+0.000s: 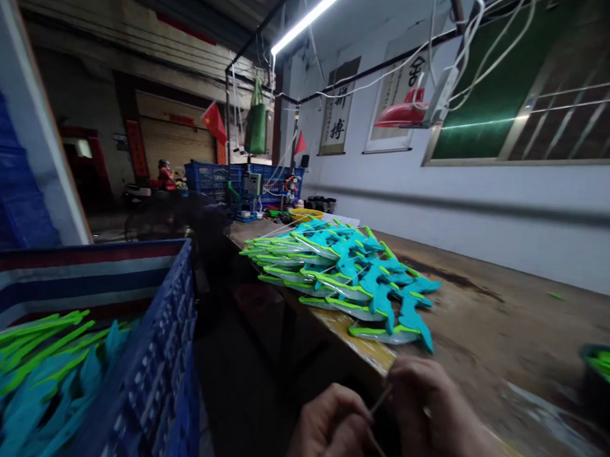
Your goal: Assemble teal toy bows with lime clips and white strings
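Note:
At the table's near edge, my left hand (331,426) is closed in a pinch on a thin pale strand (380,401). My right hand (436,416) is also closed, gripping the same strand a short way up and to the right. Part of the strand hangs below my left fingers; its ends are hidden. Just beyond my hands lies a heap of turquoise, bird-like plastic pieces (381,299) with bright green edges and clear film, stacked in overlapping rows. Neither hand touches the heap.
To the left stands a blue plastic crate (155,356) with more turquoise and green pieces (44,379). A dark tub (592,378) of green parts sits at the right of the table (508,289). Behind the heap is a yellow basket (305,215). A red lamp (402,114) hangs overhead.

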The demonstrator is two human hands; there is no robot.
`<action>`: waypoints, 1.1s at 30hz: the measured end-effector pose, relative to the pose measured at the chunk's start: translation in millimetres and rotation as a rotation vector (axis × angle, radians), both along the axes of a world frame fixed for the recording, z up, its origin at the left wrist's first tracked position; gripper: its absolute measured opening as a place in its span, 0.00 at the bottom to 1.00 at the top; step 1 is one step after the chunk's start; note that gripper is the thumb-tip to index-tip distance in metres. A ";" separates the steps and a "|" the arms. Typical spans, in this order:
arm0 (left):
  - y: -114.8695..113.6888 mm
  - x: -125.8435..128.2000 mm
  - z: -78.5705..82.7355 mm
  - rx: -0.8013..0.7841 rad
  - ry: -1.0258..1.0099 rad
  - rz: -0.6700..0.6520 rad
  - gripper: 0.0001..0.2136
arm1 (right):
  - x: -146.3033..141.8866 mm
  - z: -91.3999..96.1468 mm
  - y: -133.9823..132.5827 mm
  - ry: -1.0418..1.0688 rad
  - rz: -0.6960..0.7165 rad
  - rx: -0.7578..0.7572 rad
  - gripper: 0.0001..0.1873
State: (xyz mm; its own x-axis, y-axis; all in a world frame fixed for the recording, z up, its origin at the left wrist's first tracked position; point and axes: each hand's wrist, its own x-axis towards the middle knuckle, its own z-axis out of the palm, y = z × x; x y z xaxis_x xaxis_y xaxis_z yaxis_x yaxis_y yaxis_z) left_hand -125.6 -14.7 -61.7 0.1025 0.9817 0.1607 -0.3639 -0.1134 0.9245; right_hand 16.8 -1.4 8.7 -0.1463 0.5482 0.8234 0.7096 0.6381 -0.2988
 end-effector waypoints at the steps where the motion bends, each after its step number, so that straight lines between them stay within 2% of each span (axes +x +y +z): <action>1: -2.9 -1.0 3.0 -0.034 -0.023 -0.013 0.25 | 0.0 -7.9 -3.6 -0.005 0.036 -0.039 0.07; 5: -9.9 -7.5 8.3 -0.168 0.019 -0.029 0.23 | -7.9 -36.2 -22.8 0.059 0.136 -0.237 0.07; 10: -12.3 -13.3 5.8 -0.155 0.100 -0.027 0.21 | -21.1 -42.5 -36.4 0.206 0.260 -0.367 0.08; 13: -13.8 -14.8 7.7 -0.132 0.081 -0.033 0.19 | -19.8 -41.8 -34.8 0.529 0.294 -0.589 0.03; 16: -14.1 -14.2 10.7 -0.149 0.053 -0.115 0.21 | -17.8 -43.6 -29.5 0.872 0.339 -0.888 0.15; 18: -14.3 -12.5 12.6 -0.161 0.053 -0.147 0.22 | -18.8 -44.6 -26.6 1.010 0.376 -0.984 0.23; 20: -14.7 -10.2 13.8 -0.181 0.042 -0.133 0.23 | -21.3 -44.6 -25.3 1.117 0.368 -1.002 0.27; 22: -14.8 -8.0 13.7 -0.210 0.006 -0.117 0.23 | -23.6 -43.9 -25.6 1.157 0.372 -1.008 0.26; 28: -11.3 -4.6 6.2 -0.271 -0.067 -0.117 0.21 | -20.6 -47.2 -32.0 1.012 0.456 -1.019 0.20; 31: -9.8 -4.3 6.5 -0.270 -0.011 -0.102 0.21 | -16.9 -50.3 -35.7 0.779 0.412 -0.881 0.13; 33: -9.6 -4.8 8.9 -0.278 -0.016 -0.130 0.21 | -15.1 -50.4 -36.6 0.561 0.339 -0.675 0.11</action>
State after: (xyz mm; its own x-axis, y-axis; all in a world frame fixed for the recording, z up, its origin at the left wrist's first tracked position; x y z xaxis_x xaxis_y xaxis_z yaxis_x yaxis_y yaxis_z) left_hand -130.4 -24.3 -52.9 0.2302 0.9669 -0.1100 -0.3731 0.1921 0.9077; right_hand 1.7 -38.0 -41.7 -0.0633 0.9363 0.3455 0.1580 0.3512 -0.9229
